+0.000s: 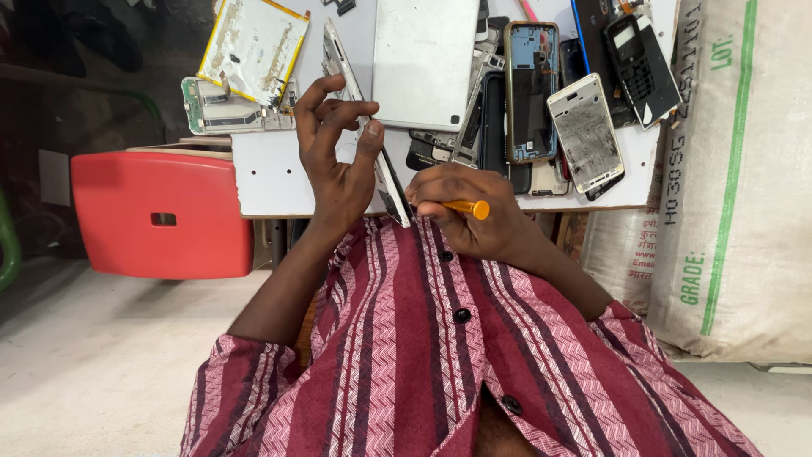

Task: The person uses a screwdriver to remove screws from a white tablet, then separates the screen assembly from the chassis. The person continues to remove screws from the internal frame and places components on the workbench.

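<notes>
My left hand (337, 156) is raised over the near edge of a white table (271, 173) and grips a thin phone frame (342, 72), held edge-on between fingers and thumb. The frame runs from above my fingers down to my right hand. My right hand (482, 224) is closed around a small tool with an orange handle (468, 206), right at the frame's lower end (396, 199). The tool's tip is hidden behind my fingers. My striped maroon shirt (457, 355) fills the bottom of the view.
The table holds several dismantled phone bodies (585, 131), a silver tablet back (423, 59), a yellow-edged panel (254, 42) and a black keypad phone (641, 59). A red plastic stool (161, 216) stands at left. A large woven sack (736, 186) leans at right.
</notes>
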